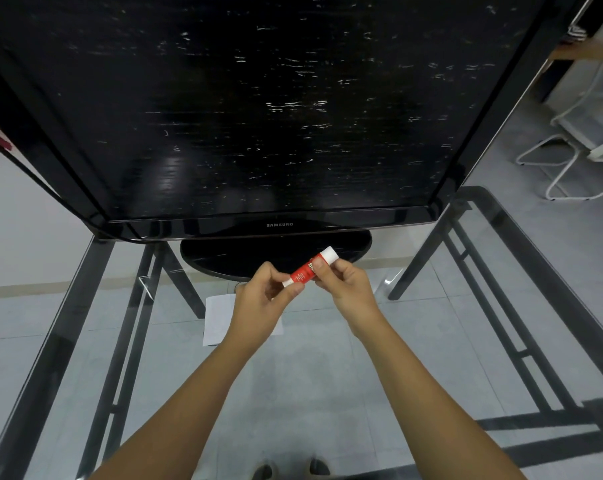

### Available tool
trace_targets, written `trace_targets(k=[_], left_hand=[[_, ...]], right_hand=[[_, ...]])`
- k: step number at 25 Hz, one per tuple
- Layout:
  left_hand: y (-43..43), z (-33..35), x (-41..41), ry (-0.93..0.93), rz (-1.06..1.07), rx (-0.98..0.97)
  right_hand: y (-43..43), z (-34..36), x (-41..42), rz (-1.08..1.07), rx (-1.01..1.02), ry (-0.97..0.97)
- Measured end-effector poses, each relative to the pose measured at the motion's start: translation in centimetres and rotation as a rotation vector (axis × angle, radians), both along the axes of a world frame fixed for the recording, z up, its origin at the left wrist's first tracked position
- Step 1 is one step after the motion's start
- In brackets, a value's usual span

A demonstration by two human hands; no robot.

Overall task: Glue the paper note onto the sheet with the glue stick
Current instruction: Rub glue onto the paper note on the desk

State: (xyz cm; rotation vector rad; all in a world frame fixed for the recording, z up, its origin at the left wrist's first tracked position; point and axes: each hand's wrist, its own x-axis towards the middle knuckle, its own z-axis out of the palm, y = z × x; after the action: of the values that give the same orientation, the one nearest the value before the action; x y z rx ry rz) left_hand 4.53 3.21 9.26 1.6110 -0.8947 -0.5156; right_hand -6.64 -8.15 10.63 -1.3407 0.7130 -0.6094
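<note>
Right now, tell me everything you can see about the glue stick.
The glue stick is a small cylinder with a red printed label around its middle and white plastic at both ends. It is held in the air above the glass table, tilted, its far end raised toward the monitor base. The left hand pinches the lower white end and the right hand grips the upper part. Whether the cap is loosened cannot be told.

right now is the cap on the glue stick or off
On. The glue stick shows a white cap at its upper right end, held by both the left hand and right hand, with no glue exposed.
</note>
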Motion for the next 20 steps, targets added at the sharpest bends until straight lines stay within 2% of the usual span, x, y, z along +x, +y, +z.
trace_targets(k=[1, 4, 5, 6, 7, 10, 11, 13, 15, 16, 19, 20], left_hand=[[-0.1, -0.2, -0.3, -0.127, 0.043, -0.003], [-0.8, -0.9, -1.0, -0.705, 0.210, -0.108], [-0.8, -1.2, -1.0, -0.844, 0.226, -0.144], [-0.8, -1.3, -1.1, -0.862, 0.226, -0.165], [-0.7, -1.1, -1.0, -0.734, 0.211, -0.158], [-0.2, 0.0, -1.0, -0.024, 0.050, -0.076], [-0.1, 0.0, -0.9, 0.093, 0.018, -0.076], [-0.3, -0.1, -0.7, 0.166, 0.009, -0.098], [-0.6, 0.5, -0.8, 0.094, 0.026, -0.102], [-0.6, 0.5, -0.9, -0.017, 0.060, -0.088], [-0.7, -0.1, -1.0, -0.536, 0.211, -0.171], [-0.7, -0.2, -0.9, -0.625, 0.213, -0.194]], right_hand=[[0.0, 0.0, 0.1, -0.003, -0.005, 0.001], [0.4, 0.1, 0.8, -0.028, -0.007, 0.025], [0.5, 0.1, 1.0, -0.034, -0.006, 0.036], [0.5, 0.1, 1.1, -0.039, -0.005, 0.040], [0.5, 0.2, 1.1, -0.042, -0.003, 0.034], [0.0, 0.5, 0.9, -0.036, -0.017, 0.001], [-0.1, 0.6, 0.9, -0.030, -0.040, 0.005], [-0.3, 0.7, 0.9, -0.031, -0.065, 0.017], [-0.4, 0.8, 1.0, -0.037, -0.055, 0.011], [-0.4, 0.8, 1.0, -0.033, -0.054, 0.008], [-0.3, 0.9, 1.2, -0.010, -0.052, 0.004], [-0.4, 1.0, 1.2, -0.007, -0.052, -0.001]])
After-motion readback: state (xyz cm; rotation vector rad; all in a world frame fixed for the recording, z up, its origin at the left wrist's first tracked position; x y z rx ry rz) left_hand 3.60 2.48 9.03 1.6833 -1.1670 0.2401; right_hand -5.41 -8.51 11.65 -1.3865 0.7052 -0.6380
